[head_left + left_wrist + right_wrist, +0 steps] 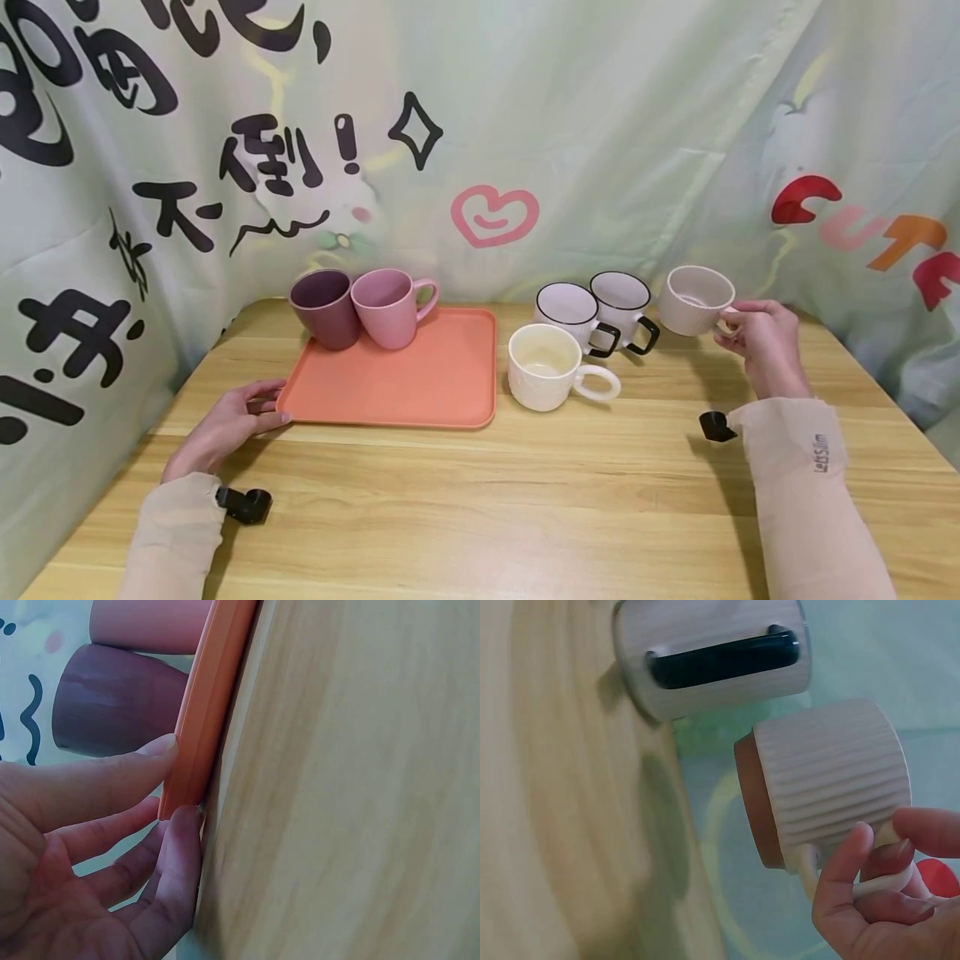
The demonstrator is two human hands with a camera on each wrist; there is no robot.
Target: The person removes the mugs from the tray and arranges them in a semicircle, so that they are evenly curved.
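My left hand (225, 423) pinches the front left corner of the orange tray (405, 387), thumb on its rim and fingers at the underside (180, 847). On the tray's back left part stand a dark purple mug (335, 318) and a pink mug (387, 315), side by side. At the back right, my right hand (771, 346) grips the handle of a ribbed white mug (684, 313). In the right wrist view this ribbed mug (840, 776) is raised off the table, its brown base showing and its shadow on the wood.
Right of the tray stands a cream mug (542, 375) with a round handle. Behind it are two white mugs (558, 307) (622, 307) with black rims and handles. A printed curtain (600, 150) hangs behind the wooden table (480, 508).
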